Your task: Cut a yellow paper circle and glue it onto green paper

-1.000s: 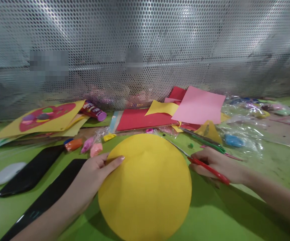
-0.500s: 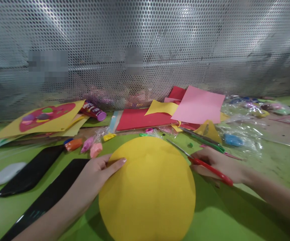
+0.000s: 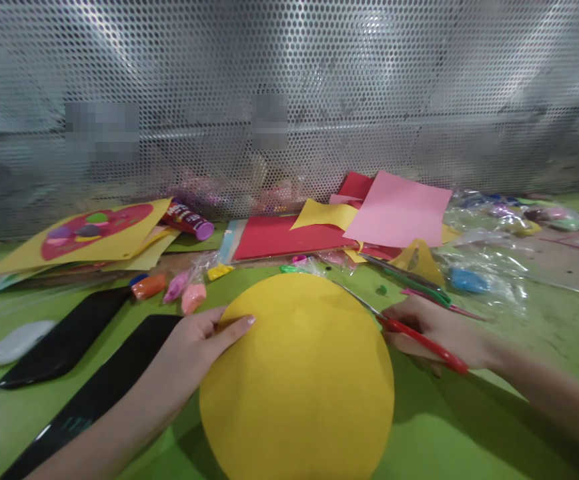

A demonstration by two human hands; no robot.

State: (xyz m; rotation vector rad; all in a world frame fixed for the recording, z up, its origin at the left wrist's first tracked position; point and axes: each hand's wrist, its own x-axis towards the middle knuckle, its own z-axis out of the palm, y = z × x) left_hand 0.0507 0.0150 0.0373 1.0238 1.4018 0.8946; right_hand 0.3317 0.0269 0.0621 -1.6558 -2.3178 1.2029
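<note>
A large yellow paper circle (image 3: 297, 380) lies on the green table (image 3: 469, 433) in front of me. My left hand (image 3: 204, 343) pinches its upper left edge, thumb on top and fingers curled under. My right hand (image 3: 439, 330) rests at the circle's right edge, closed round the red handles of a pair of scissors (image 3: 409, 333). The scissors' blades point up and left along the paper's rim.
Red, pink and yellow paper sheets (image 3: 359, 223) lie behind, with more scissors (image 3: 409, 277). Clay pieces in plastic bags (image 3: 474, 280) sit right. Two black phones (image 3: 69, 337), a yellow card with a red disc (image 3: 89, 233) and a tube (image 3: 187, 220) sit left. A perforated metal wall stands behind.
The yellow circle has shifted slightly right and toward me, with both hands keeping their hold. Otherwise little has moved.
</note>
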